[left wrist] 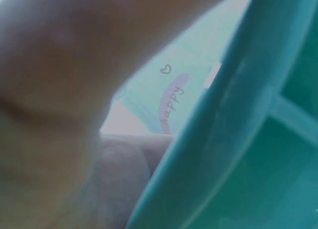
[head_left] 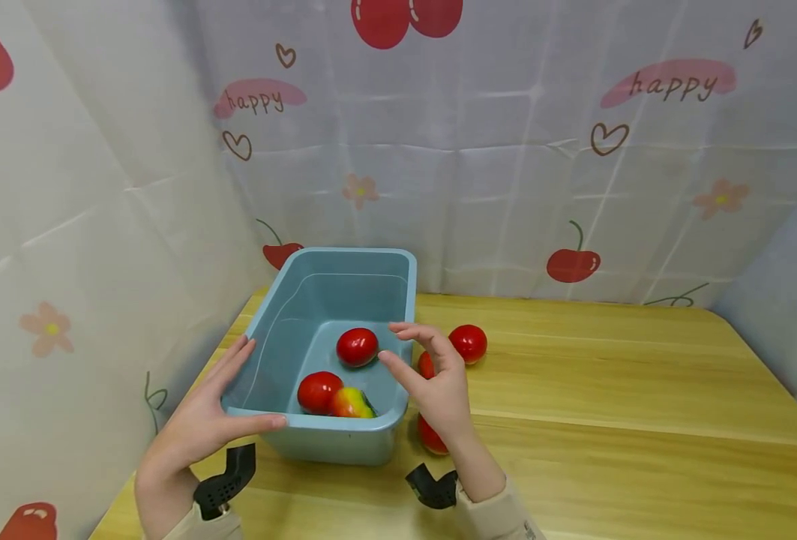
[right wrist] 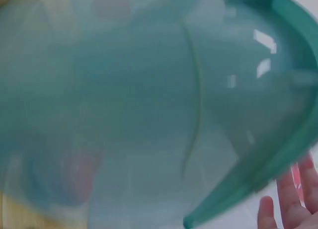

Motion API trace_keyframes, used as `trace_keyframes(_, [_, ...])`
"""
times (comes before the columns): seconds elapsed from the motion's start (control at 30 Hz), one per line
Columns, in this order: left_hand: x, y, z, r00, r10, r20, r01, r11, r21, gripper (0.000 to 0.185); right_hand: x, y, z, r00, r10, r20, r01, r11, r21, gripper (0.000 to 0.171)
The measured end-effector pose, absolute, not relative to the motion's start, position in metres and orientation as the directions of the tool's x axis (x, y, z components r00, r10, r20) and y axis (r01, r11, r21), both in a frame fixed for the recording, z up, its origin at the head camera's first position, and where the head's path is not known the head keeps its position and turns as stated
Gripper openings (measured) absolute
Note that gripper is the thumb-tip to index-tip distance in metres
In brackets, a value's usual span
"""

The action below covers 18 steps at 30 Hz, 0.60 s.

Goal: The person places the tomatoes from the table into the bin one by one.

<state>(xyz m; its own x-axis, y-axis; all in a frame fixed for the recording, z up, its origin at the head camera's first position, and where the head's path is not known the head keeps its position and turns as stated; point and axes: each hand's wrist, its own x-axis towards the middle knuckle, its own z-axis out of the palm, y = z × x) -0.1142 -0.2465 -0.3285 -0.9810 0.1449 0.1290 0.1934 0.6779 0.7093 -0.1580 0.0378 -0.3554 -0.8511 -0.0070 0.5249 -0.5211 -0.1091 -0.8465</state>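
A blue-grey plastic bin (head_left: 407,300) stands on the table with several fruit-like things inside. Two are glossy red fruits (head_left: 357,347); beside the nearer one lies a yellow-and-red fruit (head_left: 351,403) with a green patch. My left hand (head_left: 199,420) spans the bin's near left corner, thumb along the near rim and fingers extended against the left side. Over the right rim hovers my right hand (head_left: 441,379), thumb and fingers parted with nothing between them, its fingertips just right of the farther red fruit. The bin appears blurred in the right wrist view.
Right of the bin, on the wooden table (head_left: 607,397), lie a red fruit (head_left: 468,343), another red fruit (head_left: 426,365) partly behind my right hand, and a third red fruit (head_left: 432,436) nearer me. A printed curtain (head_left: 479,187) hangs behind and at the left.
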Motion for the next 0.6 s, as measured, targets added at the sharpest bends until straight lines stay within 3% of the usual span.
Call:
trace_keyframes(0.23, [-0.114, -0.246, -0.329, -0.983, 0.139, 0.121, 0.183, 0.682, 0.708, 0.102, -0.163, 0.063, -0.363, -0.897, -0.058, 0.437, -0.438, -0.011, -0.899, 0.037])
trace_keyframes(0.43, [-0.115, -0.247, -0.330, -0.982, 0.142, 0.126, 0.189, 0.678, 0.710, 0.103, -0.163, 0.077, -0.378, -0.909, -0.138, 0.393, -0.409, 0.116, -0.905, 0.053])
trace_keyframes(0.6, [-0.115, -0.248, -0.331, -0.981, 0.146, 0.131, 0.195, 0.670, 0.716, 0.104, -0.162, 0.086, -0.393, -0.903, -0.214, 0.373, -0.406, 0.137, -0.903, 0.059])
